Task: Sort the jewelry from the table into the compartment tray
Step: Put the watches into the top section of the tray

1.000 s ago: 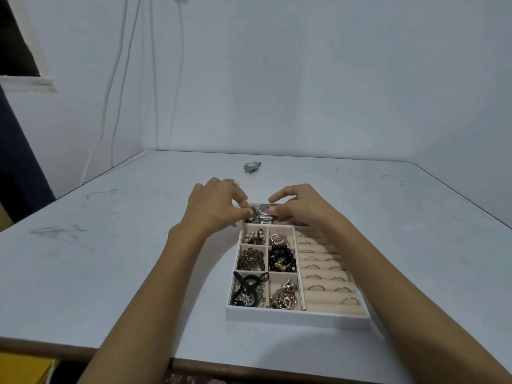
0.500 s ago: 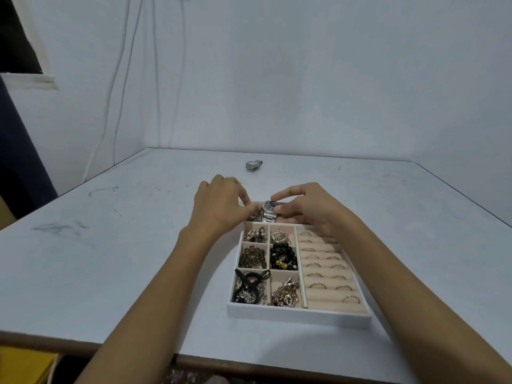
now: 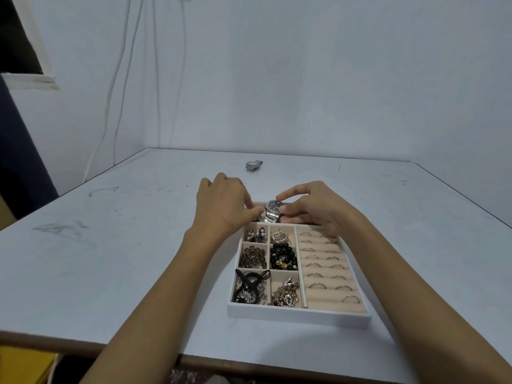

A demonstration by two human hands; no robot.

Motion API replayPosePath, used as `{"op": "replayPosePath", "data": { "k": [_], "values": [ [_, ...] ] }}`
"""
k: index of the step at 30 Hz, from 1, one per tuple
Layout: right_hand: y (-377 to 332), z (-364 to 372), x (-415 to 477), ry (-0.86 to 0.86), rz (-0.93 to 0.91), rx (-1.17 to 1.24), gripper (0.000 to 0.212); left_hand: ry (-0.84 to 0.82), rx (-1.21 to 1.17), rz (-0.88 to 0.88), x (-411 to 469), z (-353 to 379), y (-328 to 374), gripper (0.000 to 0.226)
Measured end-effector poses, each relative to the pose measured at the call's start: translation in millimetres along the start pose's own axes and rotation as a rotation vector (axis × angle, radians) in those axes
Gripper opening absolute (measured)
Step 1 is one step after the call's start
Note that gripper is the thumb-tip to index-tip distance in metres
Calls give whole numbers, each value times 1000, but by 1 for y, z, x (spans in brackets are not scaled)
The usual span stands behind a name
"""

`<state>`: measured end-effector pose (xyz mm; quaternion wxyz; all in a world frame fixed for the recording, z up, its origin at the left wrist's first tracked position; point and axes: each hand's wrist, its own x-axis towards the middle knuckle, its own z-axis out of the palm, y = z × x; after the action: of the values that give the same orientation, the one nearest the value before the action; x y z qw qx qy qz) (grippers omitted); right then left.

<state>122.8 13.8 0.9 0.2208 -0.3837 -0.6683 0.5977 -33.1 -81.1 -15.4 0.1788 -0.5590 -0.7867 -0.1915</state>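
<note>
I get one wide-angle view from the head, looking forward and down across the counter (image 3: 97, 259) to the far wall (image 3: 304, 79), the tray (image 3: 299, 317) close below centre.

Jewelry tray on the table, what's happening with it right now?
A person is filling the compartment tray with jewelry. Both the left hand and the right hand pinch a silver watch with a dark dial, held over the tray's far end. The small compartments already hold bead bracelets and chains, and the rolls on the right hold rings. A second watch lies on the table beyond the hands.
</note>
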Motion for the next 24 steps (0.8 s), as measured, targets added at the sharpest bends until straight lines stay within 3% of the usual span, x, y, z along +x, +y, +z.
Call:
{"op": "replayPosePath", "data": {
  "k": [3, 11, 24],
  "values": [
    [1, -1, 0, 2, 1, -8, 26, 7, 17, -3, 0, 1, 3, 34],
    [3, 0, 1, 13, -12, -26, 27, -10, -229, -162, 3, 4, 1, 36],
    [3, 0, 0, 17, -36, -96, 24, -1, -114, -26, 3, 11, 0, 32]
  ]
}}
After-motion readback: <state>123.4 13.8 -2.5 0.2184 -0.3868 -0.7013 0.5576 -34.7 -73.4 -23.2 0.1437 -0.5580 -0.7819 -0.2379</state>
